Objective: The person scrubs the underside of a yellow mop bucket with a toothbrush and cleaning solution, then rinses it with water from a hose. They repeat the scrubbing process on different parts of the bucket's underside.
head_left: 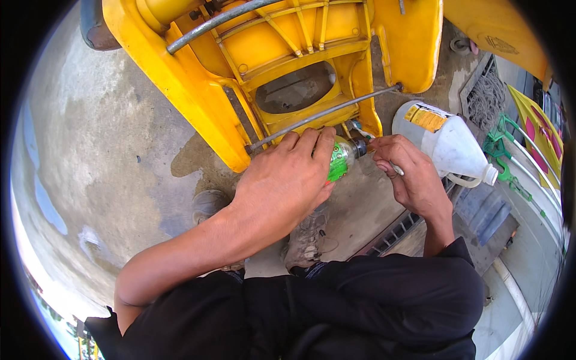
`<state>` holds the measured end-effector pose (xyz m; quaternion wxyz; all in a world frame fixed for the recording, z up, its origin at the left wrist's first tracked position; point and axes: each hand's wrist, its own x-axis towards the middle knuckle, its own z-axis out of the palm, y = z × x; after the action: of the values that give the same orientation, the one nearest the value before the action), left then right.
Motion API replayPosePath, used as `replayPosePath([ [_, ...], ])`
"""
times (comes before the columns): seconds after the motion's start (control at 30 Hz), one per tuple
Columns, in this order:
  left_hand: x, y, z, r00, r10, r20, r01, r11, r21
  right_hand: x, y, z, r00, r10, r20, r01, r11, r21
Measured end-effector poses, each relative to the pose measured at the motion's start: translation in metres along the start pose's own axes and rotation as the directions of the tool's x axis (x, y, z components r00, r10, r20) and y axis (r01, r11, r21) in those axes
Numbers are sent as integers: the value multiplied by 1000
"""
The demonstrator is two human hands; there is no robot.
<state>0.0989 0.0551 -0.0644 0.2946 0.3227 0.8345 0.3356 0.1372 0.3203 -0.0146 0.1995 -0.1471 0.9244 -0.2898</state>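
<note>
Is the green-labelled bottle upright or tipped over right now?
Tipped: the bottle lies sideways in the left hand, its side showing and its dark neck pointing toward the right hand.

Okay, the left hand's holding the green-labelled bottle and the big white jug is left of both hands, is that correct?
Not quite: the head view shows the big white jug on the right, beyond the right hand. The left hand does hold the green-labelled bottle.

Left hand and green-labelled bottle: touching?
Touching. Head view: the left hand is wrapped over the green-labelled bottle, fingers against its side, no gap visible.
</note>
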Motion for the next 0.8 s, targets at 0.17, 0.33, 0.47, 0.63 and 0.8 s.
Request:
replayPosePath([
  [0.17, 2, -4, 0, 999, 33, -13, -32, 998, 46, -10, 0, -11, 950, 139, -279, -79, 973, 215],
  [0.33, 4, -6, -6, 996, -19, 86, 14, 998, 66, -5, 6, 9, 989, 29, -148, -16, 996, 88],
  [0.47, -5, -19, -15, 994, 5, 105, -15, 996, 91, -10, -3, -1, 986, 38, -161, -14, 989, 147],
  [0.63, -17, -21, -28, 987, 30, 160, -50, 992, 118, -8, -10, 20, 999, -7, 35, 6, 999, 48],
  [0.8, -22, -26, -34, 997, 0, 79, -11, 992, 128, -11, -13, 10, 999, -6, -48, 18, 968, 251],
])
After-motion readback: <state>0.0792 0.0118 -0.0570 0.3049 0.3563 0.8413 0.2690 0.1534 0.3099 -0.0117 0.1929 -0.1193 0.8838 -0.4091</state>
